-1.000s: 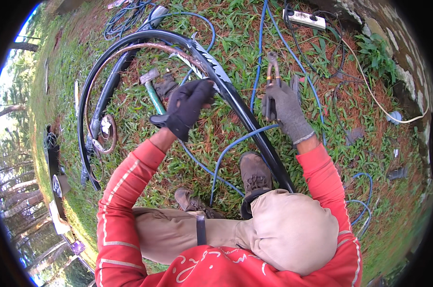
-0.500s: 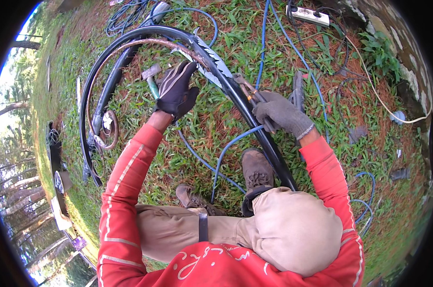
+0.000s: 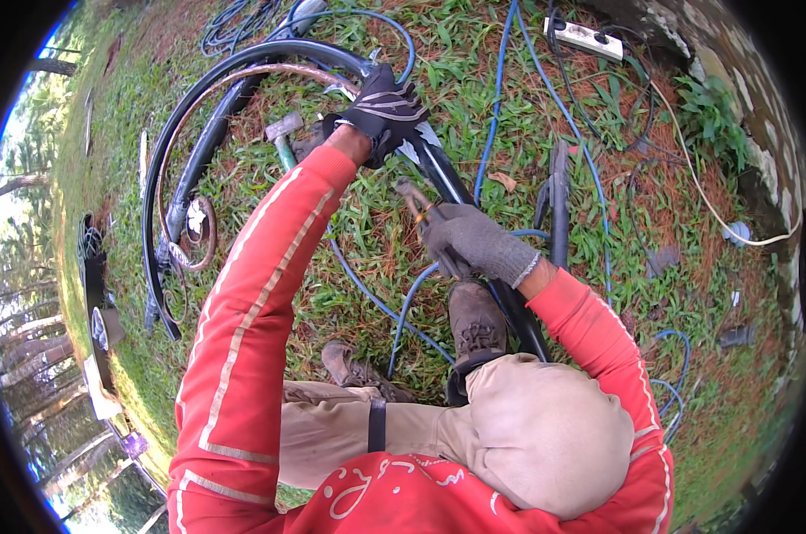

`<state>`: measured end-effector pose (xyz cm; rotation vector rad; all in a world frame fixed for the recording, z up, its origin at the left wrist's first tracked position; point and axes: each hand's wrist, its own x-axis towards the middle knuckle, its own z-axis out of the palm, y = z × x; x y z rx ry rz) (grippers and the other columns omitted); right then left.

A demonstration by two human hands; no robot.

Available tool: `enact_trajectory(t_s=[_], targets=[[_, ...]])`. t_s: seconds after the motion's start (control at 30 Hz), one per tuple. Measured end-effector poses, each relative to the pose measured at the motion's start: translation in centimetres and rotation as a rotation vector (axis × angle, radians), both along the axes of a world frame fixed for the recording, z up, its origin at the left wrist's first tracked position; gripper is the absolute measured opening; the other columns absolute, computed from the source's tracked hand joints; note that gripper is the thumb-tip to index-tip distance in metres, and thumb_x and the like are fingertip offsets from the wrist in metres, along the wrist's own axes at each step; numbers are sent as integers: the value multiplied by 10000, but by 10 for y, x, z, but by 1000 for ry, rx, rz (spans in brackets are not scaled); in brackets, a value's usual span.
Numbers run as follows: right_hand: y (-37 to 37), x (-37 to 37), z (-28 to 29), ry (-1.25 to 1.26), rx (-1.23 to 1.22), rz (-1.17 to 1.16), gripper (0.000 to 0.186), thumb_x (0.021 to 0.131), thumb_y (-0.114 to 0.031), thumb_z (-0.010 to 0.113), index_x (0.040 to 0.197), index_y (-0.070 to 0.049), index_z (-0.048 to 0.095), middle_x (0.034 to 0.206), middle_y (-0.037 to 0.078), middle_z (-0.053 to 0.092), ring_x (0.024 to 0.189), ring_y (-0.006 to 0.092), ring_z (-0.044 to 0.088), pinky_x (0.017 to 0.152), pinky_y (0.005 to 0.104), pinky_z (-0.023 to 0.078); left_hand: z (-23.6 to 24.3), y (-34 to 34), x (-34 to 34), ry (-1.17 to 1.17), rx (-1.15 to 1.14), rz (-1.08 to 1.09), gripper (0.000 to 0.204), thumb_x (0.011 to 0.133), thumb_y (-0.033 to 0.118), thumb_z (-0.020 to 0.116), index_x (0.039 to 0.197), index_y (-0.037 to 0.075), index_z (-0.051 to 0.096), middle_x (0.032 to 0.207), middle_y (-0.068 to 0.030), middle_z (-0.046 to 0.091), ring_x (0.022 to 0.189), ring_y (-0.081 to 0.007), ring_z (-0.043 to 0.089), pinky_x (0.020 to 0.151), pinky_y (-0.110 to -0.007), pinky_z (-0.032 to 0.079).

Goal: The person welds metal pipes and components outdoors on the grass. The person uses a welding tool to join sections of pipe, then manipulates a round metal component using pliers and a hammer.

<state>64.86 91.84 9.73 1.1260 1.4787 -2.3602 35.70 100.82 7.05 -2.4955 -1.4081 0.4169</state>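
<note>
My left hand [image 3: 380,114], in a dark striped glove, is closed over the upper part of a curved black tube [image 3: 447,180] with jagged silver leaf pieces, beside a thin copper-brown curved bar [image 3: 269,69]; its fingertips are partly hidden. My right hand [image 3: 478,240], in a grey knit glove, grips metal pliers [image 3: 413,198] with orange bands near that tube, below my left hand. Partly behind my left wrist lies a hammer [image 3: 283,126] with a green handle.
Blue hoses [image 3: 496,107] loop over the grass. A white power strip [image 3: 583,38] lies top right, near a mossy rock edge [image 3: 732,80]. A dark straight piece [image 3: 559,196] lies right of the tube. My boot [image 3: 474,316] is below my hands; trees stand far left.
My left hand has moved up and right onto the leafed part of the tube. My right hand, with the pliers, has moved left and down, over the tube.
</note>
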Motion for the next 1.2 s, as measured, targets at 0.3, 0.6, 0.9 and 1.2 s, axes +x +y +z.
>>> enact_trajectory(t_s=[0.3, 0.6, 0.9, 1.2], targets=[[-1, 6, -6, 40, -117, -119, 201, 879, -84, 719, 1047, -16, 634, 858, 53, 643, 696, 169, 639, 650, 336, 539, 11, -11, 6, -4, 38, -50, 348, 1009, 276, 647, 1322, 219, 788, 1250, -16, 780, 1229, -245, 718, 1086, -654, 457], [-5, 0, 4, 18, 88, -210, 170, 882, -101, 705, 990, 8, 628, 822, 104, 689, 647, 226, 684, 583, 384, 556, -42, 5, -26, -63, 158, -94, 325, 1008, 277, 644, 1288, 222, 800, 1211, -31, 796, 1228, -260, 721, 1055, -655, 477], [-9, 7, 16, -32, 37, -105, 315, 861, -106, 741, 1149, 3, 677, 987, 61, 680, 855, 161, 670, 792, 336, 559, -40, -7, -17, -153, 229, -156, 323, 999, 279, 651, 1279, 220, 799, 1206, -30, 792, 1222, -269, 722, 1031, -654, 487], [-7, 15, 3, -66, 30, -3, 358, 883, -74, 711, 1228, 0, 648, 946, 64, 682, 775, 171, 674, 695, 341, 567, -38, -10, -1, -244, 306, -213, 321, 989, 282, 657, 1271, 218, 798, 1202, -28, 788, 1217, -277, 723, 1006, -653, 498]])
